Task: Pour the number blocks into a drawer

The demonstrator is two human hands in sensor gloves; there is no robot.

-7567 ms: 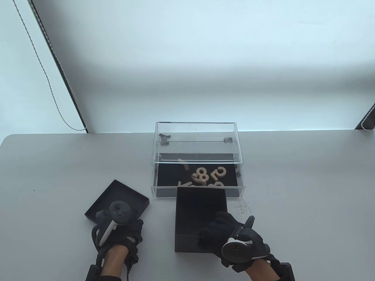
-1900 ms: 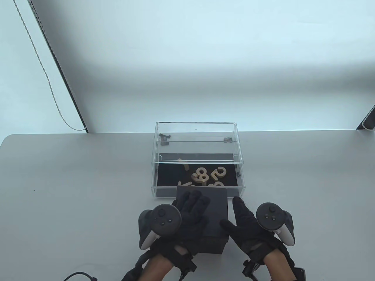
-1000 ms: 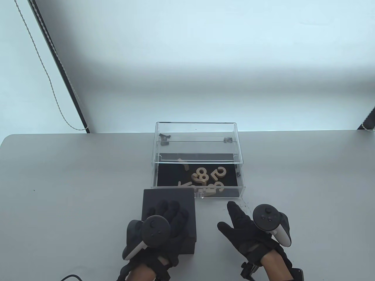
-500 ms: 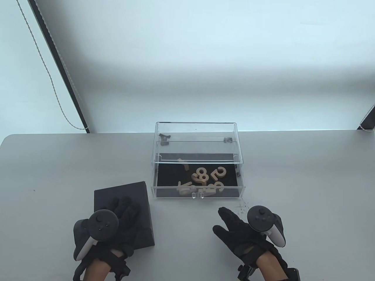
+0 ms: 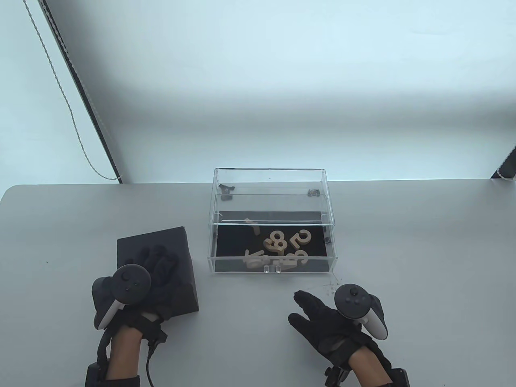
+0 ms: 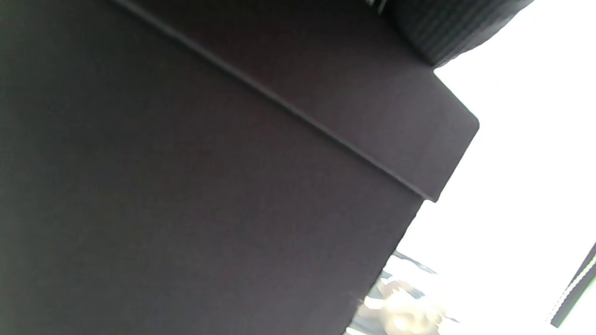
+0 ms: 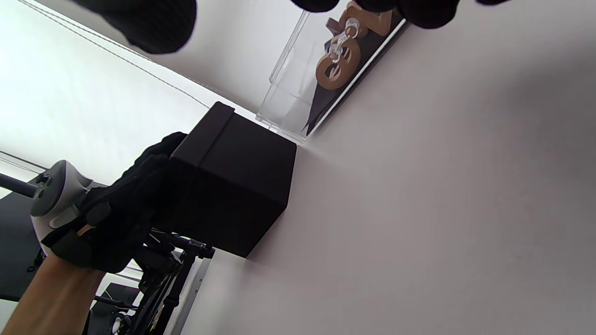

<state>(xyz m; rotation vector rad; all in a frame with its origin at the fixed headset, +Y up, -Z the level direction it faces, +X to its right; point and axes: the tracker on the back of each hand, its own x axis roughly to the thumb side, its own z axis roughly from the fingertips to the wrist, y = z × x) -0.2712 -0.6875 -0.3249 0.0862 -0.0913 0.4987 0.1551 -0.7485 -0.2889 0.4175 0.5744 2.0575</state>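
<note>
Number blocks [image 5: 278,248] lie in a loose pile on the dark floor of the clear drawer [image 5: 330,264], pulled out toward the table's near edge from its clear case [image 5: 270,181] at table centre; pouring looks done, drawer not yet pushed in. Small clear pull handle [image 5: 272,269] sits mid-front of the drawer, also seen in the right wrist view [image 7: 342,39]. Black box [image 5: 161,242], lid on, stands on the table toward the near-left, well apart from the drawer's left side. Left hand [image 5: 137,290] rests on top of the box, fingers [image 5: 161,262] spread flat over the lid and palm down; left wrist view shows only the box side and lid seam [image 6: 279,102]. Right hand [image 5: 330,322] hovers near the table's near edge, in front of the drawer's right half, fingers [image 5: 306,300] loosely spread, holding nothing, not touching the drawer. Handling judgement: blocks look like light, stiff wood, will slide and rattle on the liner but not break; drawer is rigid, smooth plastic, probably slick on glove fabric and light enough for the whole case to skid if shoved. Best hold looks like the front handle or a flat push on the front wall, centred so it does not jam, possibly steadying the case top with the other hand.
</note>
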